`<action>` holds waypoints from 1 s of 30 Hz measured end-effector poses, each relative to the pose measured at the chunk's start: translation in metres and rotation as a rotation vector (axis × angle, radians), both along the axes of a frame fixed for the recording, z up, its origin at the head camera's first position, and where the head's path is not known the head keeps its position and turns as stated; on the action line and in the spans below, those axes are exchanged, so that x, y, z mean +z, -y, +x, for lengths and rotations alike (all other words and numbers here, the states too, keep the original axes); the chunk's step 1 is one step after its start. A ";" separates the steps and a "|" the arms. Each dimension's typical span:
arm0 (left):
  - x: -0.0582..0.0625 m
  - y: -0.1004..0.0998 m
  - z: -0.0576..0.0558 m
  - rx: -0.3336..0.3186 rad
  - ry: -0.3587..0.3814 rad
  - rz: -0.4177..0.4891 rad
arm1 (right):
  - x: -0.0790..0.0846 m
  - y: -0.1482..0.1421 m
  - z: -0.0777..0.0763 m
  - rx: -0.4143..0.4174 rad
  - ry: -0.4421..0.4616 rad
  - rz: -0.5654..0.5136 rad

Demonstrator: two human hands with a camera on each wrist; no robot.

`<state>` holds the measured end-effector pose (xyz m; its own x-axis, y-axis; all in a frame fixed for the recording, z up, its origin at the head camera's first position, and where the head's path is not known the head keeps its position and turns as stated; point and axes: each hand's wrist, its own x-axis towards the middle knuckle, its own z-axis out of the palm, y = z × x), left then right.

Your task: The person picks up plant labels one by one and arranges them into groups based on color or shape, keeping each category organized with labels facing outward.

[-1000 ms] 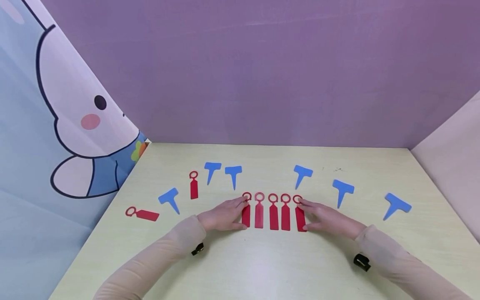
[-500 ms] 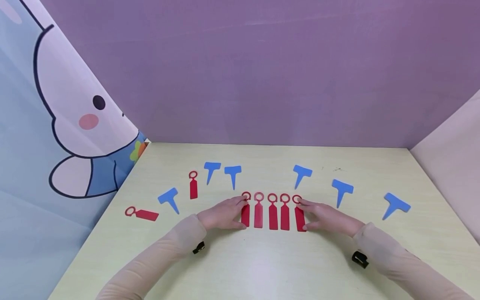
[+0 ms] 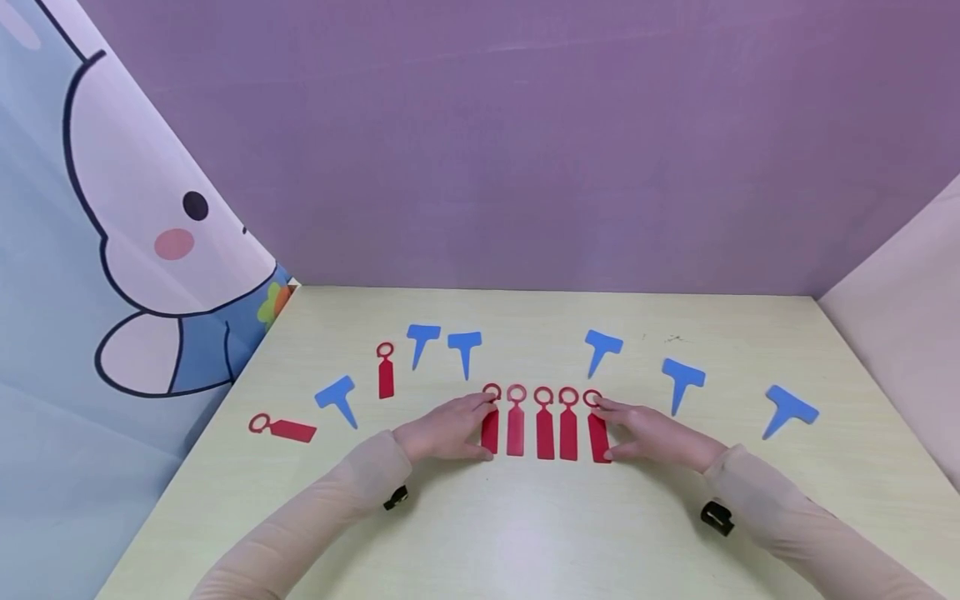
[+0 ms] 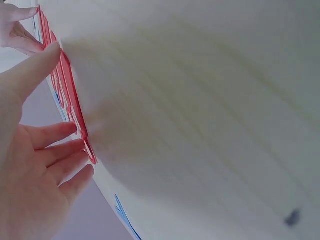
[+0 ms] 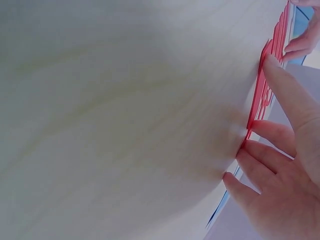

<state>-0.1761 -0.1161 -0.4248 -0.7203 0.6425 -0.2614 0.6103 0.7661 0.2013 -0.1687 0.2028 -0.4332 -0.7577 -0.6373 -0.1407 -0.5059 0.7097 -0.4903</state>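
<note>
- Across the middle of the surface, five red tags lie in a row.
- Left hand: grip spread wide, thumb and fingertips touching the leftmost tag without clasping it.
- Right hand: likewise spread, touching the slightly tilted rightmost tag.
- Blue T-shaped markers flank the row.

Pale glare lightens the tabletop (the wrist views look dimmer).
</note>
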 end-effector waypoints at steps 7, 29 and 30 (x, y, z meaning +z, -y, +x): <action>0.003 0.004 -0.001 -0.027 -0.052 0.055 | 0.001 0.000 0.000 0.007 -0.008 -0.011; 0.019 0.063 -0.025 0.273 -0.013 0.187 | -0.003 0.000 -0.001 0.007 -0.016 -0.022; 0.020 0.066 -0.026 0.286 -0.005 0.196 | -0.003 0.000 -0.001 0.006 -0.015 -0.023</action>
<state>-0.2018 -0.1818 -0.4049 -0.8796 0.4517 -0.1492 0.3775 0.8536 0.3590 -0.1692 0.2029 -0.4363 -0.7557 -0.6448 -0.1148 -0.5174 0.6952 -0.4990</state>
